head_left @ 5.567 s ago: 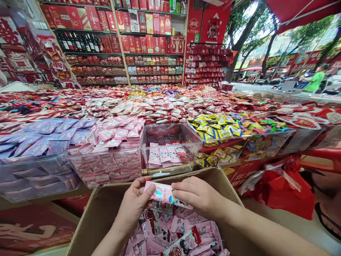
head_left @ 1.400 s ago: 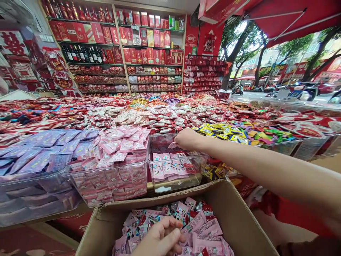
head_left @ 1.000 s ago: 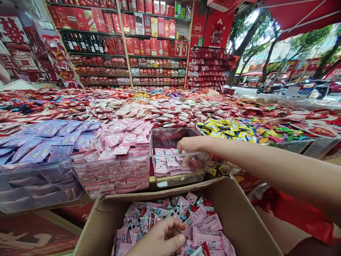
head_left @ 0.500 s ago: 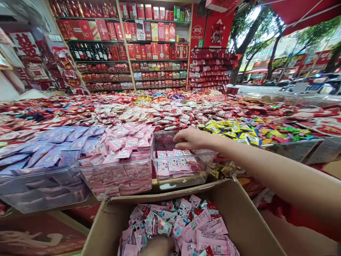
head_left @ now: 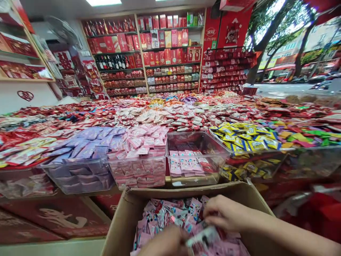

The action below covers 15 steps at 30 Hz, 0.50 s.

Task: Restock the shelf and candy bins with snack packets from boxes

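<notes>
A cardboard box (head_left: 114, 227) full of pink, red and white candy packets (head_left: 160, 217) is at the bottom centre. My right hand (head_left: 220, 211) reaches into its right side, fingers curled down at the packets; what they grip is hidden. My left hand (head_left: 170, 241), blurred, is low in the box beside a pale packet (head_left: 204, 240) between the hands. Beyond the box stands a clear plastic bin (head_left: 198, 156) with rows of pink and red packets standing low inside it.
Left of that bin are bins of pink packets (head_left: 144, 167) and purple packets (head_left: 87, 142). On its right is a bin of yellow and blue packets (head_left: 245, 138). Candy heaps and stocked shelves (head_left: 146, 53) stand behind.
My right hand has moved from above the clear bin down into the cardboard box. My left hand shows more, with a pale packet beside it. The view has turned left.
</notes>
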Each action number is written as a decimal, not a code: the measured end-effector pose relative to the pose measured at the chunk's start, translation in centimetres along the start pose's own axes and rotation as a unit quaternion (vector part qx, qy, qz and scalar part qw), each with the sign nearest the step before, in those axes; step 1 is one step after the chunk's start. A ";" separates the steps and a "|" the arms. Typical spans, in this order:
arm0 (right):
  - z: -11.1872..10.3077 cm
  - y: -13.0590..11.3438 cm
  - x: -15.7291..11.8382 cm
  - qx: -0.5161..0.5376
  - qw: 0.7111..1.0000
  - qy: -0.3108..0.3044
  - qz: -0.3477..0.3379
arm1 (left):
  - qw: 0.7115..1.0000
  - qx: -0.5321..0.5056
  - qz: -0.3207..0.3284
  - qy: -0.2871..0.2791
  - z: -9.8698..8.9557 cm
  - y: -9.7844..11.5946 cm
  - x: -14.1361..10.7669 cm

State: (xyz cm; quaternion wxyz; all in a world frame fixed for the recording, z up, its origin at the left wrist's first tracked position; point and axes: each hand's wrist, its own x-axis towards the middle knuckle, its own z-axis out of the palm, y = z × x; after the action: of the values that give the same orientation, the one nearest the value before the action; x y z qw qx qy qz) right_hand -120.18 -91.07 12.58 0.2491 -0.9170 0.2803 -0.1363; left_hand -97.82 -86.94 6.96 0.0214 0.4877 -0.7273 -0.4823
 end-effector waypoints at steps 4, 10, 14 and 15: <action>-0.2 1.8 0.3 0.123 0.987 0.030 0.101 | 0.995 -0.001 0.049 0.084 -2.5 2.1 -0.3; -0.2 2.0 0.5 0.239 0.945 0.046 0.217 | 0.988 -0.080 0.060 0.117 -3.5 2.9 0.2; 0.1 1.6 -0.2 0.262 0.935 0.090 0.223 | 0.980 -0.140 0.052 0.129 -3.1 3.0 0.3; 0.0 1.5 -0.3 0.269 0.932 0.097 0.223 | 0.976 -0.165 0.053 0.130 -2.9 3.2 0.4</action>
State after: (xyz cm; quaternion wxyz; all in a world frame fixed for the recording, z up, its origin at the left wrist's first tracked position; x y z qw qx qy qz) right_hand -121.07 -91.97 11.72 0.4818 -0.7118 0.4531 -0.2362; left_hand -98.78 -89.02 10.66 0.2216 0.4970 -0.6534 -0.5262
